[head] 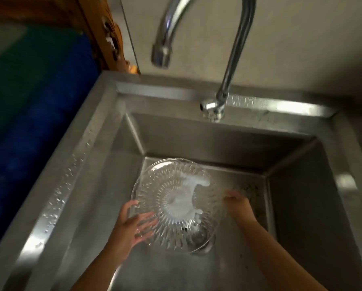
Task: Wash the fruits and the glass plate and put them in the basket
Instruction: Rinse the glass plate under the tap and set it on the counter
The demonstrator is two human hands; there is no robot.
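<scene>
A clear ribbed glass plate with white suds or water across its middle is held over the bottom of a steel sink. My left hand grips its lower left rim, thumb on top and fingers showing through the glass from underneath. My right hand holds the right rim. The plate tilts toward me. No fruit and no basket are in view.
A chrome gooseneck tap stands at the sink's back rim, its spout above the basin; no stream shows. The drain lies beneath the plate. Water drops dot the left rim. A blue and green surface lies to the left.
</scene>
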